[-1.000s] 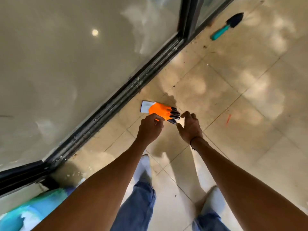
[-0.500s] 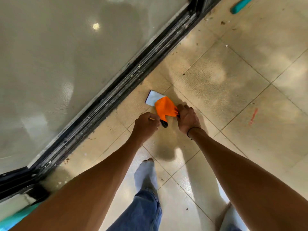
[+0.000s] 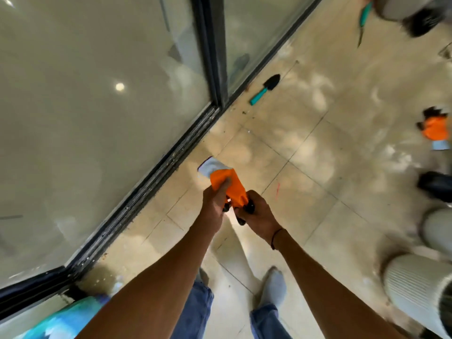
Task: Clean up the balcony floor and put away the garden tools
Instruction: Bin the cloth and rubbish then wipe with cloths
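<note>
Both my hands hold an orange garden glove with a pale cuff and black fingertips, lifted off the tiled floor. My left hand grips its palm part, thumb lying on the orange fabric. My right hand grips the black fingertip end. A small trowel with a teal handle and black blade lies by the sliding door track. A second orange glove lies on the floor at the right edge. A teal-handled tool lies at the top right, blurred.
A glass sliding door with a dark frame runs along the left. Pale ribbed pots stand at the lower right, another pot at the top right. A dark object sits at the right edge. My feet stand on beige tiles.
The glove went from lying on the floor to being lifted in both hands. The view has pulled back, and the trowel, second glove and pots are now in view.
</note>
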